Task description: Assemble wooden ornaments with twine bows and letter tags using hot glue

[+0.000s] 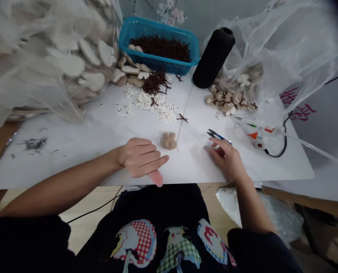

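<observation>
A small tan plush piece (pixel 169 140) lies on the white table, with a dark thread running from it up toward the black thread cone. My left hand (pixel 142 158) is just left of and below it, thumb and index finger apart, holding nothing. At the right, my right hand (pixel 225 157) rests by the blue-handled thread snips (pixel 218 135), its fingertips at the handle. Its fingers are bent and partly hidden, so any grip on the snips is unclear. A dark brown bow (pixel 182 118) lies above the plush piece.
Small white labels (pixel 154 104) are spread behind the plush piece. Further back stand a blue basket (pixel 160 57) of brown bows and the black thread cone (pixel 213 57). Plastic bags of plush pieces flank both sides. A glue gun (pixel 261 141) lies at the right, beside finished pieces (pixel 224 100).
</observation>
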`<state>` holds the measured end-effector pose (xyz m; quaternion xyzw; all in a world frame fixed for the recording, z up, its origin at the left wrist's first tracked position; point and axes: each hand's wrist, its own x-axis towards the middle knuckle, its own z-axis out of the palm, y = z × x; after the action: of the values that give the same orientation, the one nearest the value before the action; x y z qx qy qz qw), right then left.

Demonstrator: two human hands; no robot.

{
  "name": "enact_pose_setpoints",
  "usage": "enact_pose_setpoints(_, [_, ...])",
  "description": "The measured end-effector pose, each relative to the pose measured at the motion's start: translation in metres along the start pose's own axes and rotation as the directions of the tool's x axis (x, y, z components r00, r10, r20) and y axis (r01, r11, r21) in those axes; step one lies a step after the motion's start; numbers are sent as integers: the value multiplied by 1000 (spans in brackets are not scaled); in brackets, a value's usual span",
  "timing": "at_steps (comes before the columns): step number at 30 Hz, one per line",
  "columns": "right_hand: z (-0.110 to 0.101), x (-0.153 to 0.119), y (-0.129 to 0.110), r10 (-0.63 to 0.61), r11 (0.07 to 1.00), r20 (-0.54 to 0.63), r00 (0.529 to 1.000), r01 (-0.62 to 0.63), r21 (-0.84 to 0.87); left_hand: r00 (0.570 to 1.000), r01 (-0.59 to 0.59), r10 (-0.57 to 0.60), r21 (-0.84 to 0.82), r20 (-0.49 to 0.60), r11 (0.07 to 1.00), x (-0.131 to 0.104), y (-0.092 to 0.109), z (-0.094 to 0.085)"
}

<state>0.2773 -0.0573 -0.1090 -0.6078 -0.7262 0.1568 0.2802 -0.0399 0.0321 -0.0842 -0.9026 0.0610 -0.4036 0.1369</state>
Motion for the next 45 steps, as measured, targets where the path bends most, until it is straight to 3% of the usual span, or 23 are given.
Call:
enact_pose_setpoints(7, [-9,26,1,-78,997,216,973,80,-1,998,3,0,-40,66,999,2,3,6])
enact_pose_setpoints(12, [-12,28,-5,-85,990,273,958,112,-87,999,-53,53,29,6,998,3,4,10])
enact_pose_setpoints(15, [-7,25,-10,-123,961,228,966,173,-215,998,-59,59,21,11,998,5,5,11])
enact_pose_setpoints(18, [3,17,-12,-222,901,88,971,239,-362,997,-55,56,-6,46,998,8,6,11])
enact_pose_setpoints(22, [11,5,-13,-320,862,-7,947,288,-417,997,-49,56,-104,61,993,11,8,12])
enact_pose_setpoints(28, [3,-5,-15,-278,917,33,960,276,-289,962,138,-47,-330,269,934,15,10,16])
enact_pose_setpoints(34, [1,-7,-18,-88,980,-54,995,77,-182,963,135,-54,-303,262,944,13,11,18])
enact_pose_setpoints(38, [5,-3,-22,-22,973,-44,999,11,-229,990,-10,40,-208,139,978,11,11,20])
enact_pose_setpoints(40, [8,-2,-24,-28,968,-33,999,19,-252,993,-21,43,-205,106,979,10,12,20])
enact_pose_setpoints(45, [14,3,-28,-53,970,13,998,55,-237,962,218,-132,-386,238,896,6,15,16])
